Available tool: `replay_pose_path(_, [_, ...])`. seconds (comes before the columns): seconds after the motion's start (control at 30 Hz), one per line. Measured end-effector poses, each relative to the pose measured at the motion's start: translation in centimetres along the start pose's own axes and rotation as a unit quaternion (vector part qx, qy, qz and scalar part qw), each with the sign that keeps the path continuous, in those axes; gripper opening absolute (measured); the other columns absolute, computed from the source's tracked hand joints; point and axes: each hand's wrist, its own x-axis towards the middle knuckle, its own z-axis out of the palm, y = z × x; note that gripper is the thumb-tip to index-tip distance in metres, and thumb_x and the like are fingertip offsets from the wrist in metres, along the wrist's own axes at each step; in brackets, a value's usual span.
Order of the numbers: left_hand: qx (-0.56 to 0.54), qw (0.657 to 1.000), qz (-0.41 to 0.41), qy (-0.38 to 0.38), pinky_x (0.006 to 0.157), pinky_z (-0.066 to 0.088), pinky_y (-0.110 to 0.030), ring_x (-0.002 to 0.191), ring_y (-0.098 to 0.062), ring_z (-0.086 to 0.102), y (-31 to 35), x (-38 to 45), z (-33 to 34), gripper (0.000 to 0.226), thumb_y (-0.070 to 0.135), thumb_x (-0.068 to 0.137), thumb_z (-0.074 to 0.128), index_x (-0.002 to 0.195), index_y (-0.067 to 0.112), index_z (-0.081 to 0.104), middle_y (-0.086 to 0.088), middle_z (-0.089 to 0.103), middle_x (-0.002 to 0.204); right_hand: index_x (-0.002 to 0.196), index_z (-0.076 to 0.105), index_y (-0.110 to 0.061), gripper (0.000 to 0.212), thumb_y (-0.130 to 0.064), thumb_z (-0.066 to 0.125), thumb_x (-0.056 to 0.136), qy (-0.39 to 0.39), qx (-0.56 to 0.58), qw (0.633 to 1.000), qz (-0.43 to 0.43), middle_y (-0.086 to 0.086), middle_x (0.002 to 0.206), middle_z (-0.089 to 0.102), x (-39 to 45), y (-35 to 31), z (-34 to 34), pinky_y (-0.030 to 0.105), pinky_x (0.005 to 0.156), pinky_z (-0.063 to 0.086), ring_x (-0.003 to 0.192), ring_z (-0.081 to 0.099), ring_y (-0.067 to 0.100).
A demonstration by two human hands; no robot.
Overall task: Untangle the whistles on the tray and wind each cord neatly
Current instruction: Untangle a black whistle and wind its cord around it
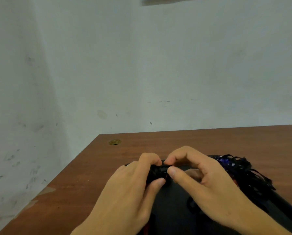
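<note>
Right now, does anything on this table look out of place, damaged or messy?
Yes. A tangled heap of black cords spills over the right edge of the black tray. The brown table shows a small round hole near its far left corner and chipped veneer along its left edge.

The scene is viewed from one head-worn camera, aimed forward and slightly down; the table is seen close, the wall beyond.

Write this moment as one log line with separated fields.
left hand: grips black whistle | right hand: pinches its cord | tangled pile: on tray, right side | stage: winding not finished
</note>
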Motion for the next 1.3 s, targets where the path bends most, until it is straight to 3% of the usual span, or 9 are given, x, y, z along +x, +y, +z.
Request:
replay_pose_path(0.1, [-0.005,1.0,-0.002,0.005,0.058,0.033,-0.018,0.079,0.0,0.051,-0.1,0.1,-0.2,0.02,0.053,0.092,0.038,0.109,0.052,0.029,0.024,0.051,0.086,0.099,0.066,-0.038,0.019,-0.022,0.07,0.089,-0.026,-0.031,0.999,-0.013,-0.012,0.102,0.067,0.0,0.3,-0.6,0.014,0.067,0.052,0.088,0.067,0.003])
replay_pose_path(0.27, [-0.014,1.0,-0.009,0.007,0.06,0.03,-0.018,0.079,0.001,0.051,0.0,0.2,0.0,0.021,0.053,0.092,0.042,0.106,0.055,0.026,0.026,0.05,0.093,0.089,0.068,-0.034,0.021,-0.014,0.072,0.087,0.033,-0.043,0.998,-0.042,-0.011,0.092,0.067,0.1,0.3,0.2,0.009,0.061,0.046,0.076,0.065,0.002])
replay_pose_path(0.47, [-0.137,0.989,-0.054,0.019,0.054,0.034,-0.019,0.065,-0.007,0.06,0.5,0.2,0.3,0.017,0.052,0.095,0.045,0.106,0.05,0.032,0.015,0.062,0.076,0.088,0.074,-0.032,0.018,-0.015,0.075,0.083,0.126,-0.052,0.989,-0.063,-0.015,0.087,0.071,0.2,0.4,1.2,0.015,0.055,0.049,0.081,0.069,0.009])
replay_pose_path(0.6, [-0.232,0.968,-0.091,0.032,0.056,0.049,-0.028,0.062,-0.01,0.061,1.3,0.2,0.4,0.021,0.055,0.084,0.045,0.102,0.047,0.035,0.008,0.065,0.073,0.088,0.075,-0.032,0.017,-0.017,0.077,0.082,0.164,-0.022,0.984,-0.064,-0.017,0.086,0.072,0.0,0.4,1.6,0.022,0.054,0.055,0.073,0.07,0.009])
replay_pose_path(0.7, [-0.289,0.949,-0.121,0.034,0.061,0.05,-0.028,0.059,-0.005,0.058,1.4,0.0,0.6,0.026,0.056,0.083,0.047,0.103,0.045,0.035,0.004,0.064,0.069,0.092,0.077,-0.031,0.014,-0.021,0.075,0.083,0.157,0.003,0.986,-0.064,-0.019,0.089,0.073,0.0,0.3,1.6,0.019,0.056,0.055,0.073,0.07,0.005])
replay_pose_path(0.83, [-0.36,0.922,-0.139,0.04,0.057,0.046,-0.021,0.056,-0.011,0.056,1.4,0.0,0.9,0.026,0.059,0.092,0.051,0.102,0.04,0.037,-0.002,0.061,0.061,0.096,0.077,-0.028,0.013,-0.027,0.069,0.085,0.15,0.002,0.984,-0.092,-0.017,0.091,0.072,0.0,0.1,1.5,0.019,0.06,0.055,0.078,0.07,0.006])
replay_pose_path(0.93, [-0.395,0.906,-0.15,0.04,0.055,0.044,-0.019,0.053,-0.011,0.054,1.3,0.1,0.9,0.035,0.062,0.081,0.055,0.101,0.04,0.037,-0.001,0.059,0.058,0.096,0.075,-0.026,0.009,-0.026,0.07,0.089,0.141,-0.013,0.984,-0.109,-0.015,0.092,0.071,0.2,0.2,1.5,0.017,0.066,0.054,0.086,0.071,0.011])
replay_pose_path(1.13, [-0.44,0.88,-0.172,0.042,0.053,0.042,-0.019,0.051,-0.014,0.05,1.4,0.4,0.8,0.029,0.058,0.084,0.06,0.091,0.041,0.038,-0.002,0.056,0.056,0.104,0.073,-0.029,0.017,-0.029,0.063,0.09,0.091,-0.003,0.988,-0.126,-0.013,0.102,0.069,0.2,0.4,1.2,0.023,0.077,0.057,0.102,0.069,0.015])
replay_pose_path(1.3, [-0.478,0.863,-0.16,0.036,0.05,0.04,-0.017,0.051,-0.015,0.048,1.3,0.5,1.0,0.02,0.047,0.09,0.054,0.087,0.036,0.038,-0.002,0.055,0.057,0.105,0.073,-0.027,0.017,-0.023,0.069,0.089,0.098,0.005,0.986,-0.132,-0.013,0.102,0.069,0.2,0.7,1.5,0.02,0.082,0.056,0.101,0.07,0.013])
